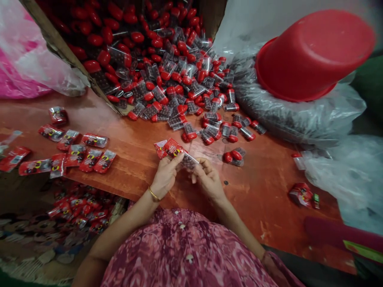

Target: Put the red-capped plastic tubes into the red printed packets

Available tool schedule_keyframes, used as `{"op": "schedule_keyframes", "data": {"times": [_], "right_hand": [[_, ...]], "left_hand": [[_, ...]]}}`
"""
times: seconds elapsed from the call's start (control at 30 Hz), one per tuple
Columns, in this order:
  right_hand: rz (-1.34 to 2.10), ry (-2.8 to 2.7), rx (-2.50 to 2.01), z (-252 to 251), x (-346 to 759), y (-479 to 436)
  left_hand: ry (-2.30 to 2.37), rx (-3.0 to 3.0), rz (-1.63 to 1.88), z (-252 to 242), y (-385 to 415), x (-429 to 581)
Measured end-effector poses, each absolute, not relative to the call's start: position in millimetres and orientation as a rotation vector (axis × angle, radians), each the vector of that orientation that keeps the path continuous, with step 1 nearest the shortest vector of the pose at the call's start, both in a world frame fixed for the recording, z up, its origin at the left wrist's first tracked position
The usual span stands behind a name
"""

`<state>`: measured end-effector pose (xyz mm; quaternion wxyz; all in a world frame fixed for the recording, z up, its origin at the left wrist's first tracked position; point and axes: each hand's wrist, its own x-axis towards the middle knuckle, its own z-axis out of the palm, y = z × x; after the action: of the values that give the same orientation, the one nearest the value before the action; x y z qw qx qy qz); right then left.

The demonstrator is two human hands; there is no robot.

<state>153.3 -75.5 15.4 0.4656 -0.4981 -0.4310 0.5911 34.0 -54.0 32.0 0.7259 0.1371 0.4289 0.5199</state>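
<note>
In front of my body, both hands meet over the table. My left hand (166,175) is closed, its thumb and fingers pinching a red printed wrapper (172,146) with a yellow and black picture. My right hand (208,178) is closed on the near end of a small clear plastic container (189,160) with dark dots. The container touches the wrapper; whether it sits inside cannot be made out. Just right of my hands lie loose red-capped containers (235,155). Farther off spreads a large heap of the same red-capped containers (179,79).
A tipped cardboard box (56,40) spills the heap. Wrapped red packs (76,154) lie at left, with more packs (80,207) below the table edge. An upturned red bucket (311,56) rests on a plastic bag (299,115). A crumpled red wrapper (301,195) lies right.
</note>
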Motion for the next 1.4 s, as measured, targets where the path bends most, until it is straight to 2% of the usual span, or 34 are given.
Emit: {"op": "schedule_keyframes", "data": {"times": [0.17,0.3,0.37,0.43,0.5,0.63,0.73,0.87,0.97,1.1,1.4], "right_hand": [[1.257,-1.114,-1.327,10,139,-67],[0.843,-1.485,-1.505,9,151,-57],[0.466,-1.663,-1.681,11,181,-55],[0.063,-1.664,-1.893,11,222,-55],[-0.103,-1.699,-2.003,5,265,-53],[0.005,-1.987,-1.925,-13,317,-43],[0.021,-2.145,-1.913,-19,318,-33],[-0.071,-2.065,-2.087,-18,306,-20],[-0.139,-2.006,-2.145,-13,299,-17],[-0.215,-1.992,-1.929,-1,275,-24],[0.111,-2.063,-1.443,0,199,-47]], "left_hand": [[0.884,0.322,1.028,26,-63,36],[0.987,0.219,1.026,29,-55,1],[1.100,0.106,1.168,32,-44,-33],[1.181,-0.025,1.478,34,-37,-64],[1.189,-0.049,1.635,36,-35,-81],[1.294,0.323,1.405,30,-47,-51],[1.463,1.035,1.084,17,-55,-7],[1.597,1.723,0.867,3,-53,13],[1.573,1.837,0.784,0,-47,3],[1.473,1.831,0.819,2,-41,-12],[1.610,2.066,0.627,-7,-36,-18]]}}
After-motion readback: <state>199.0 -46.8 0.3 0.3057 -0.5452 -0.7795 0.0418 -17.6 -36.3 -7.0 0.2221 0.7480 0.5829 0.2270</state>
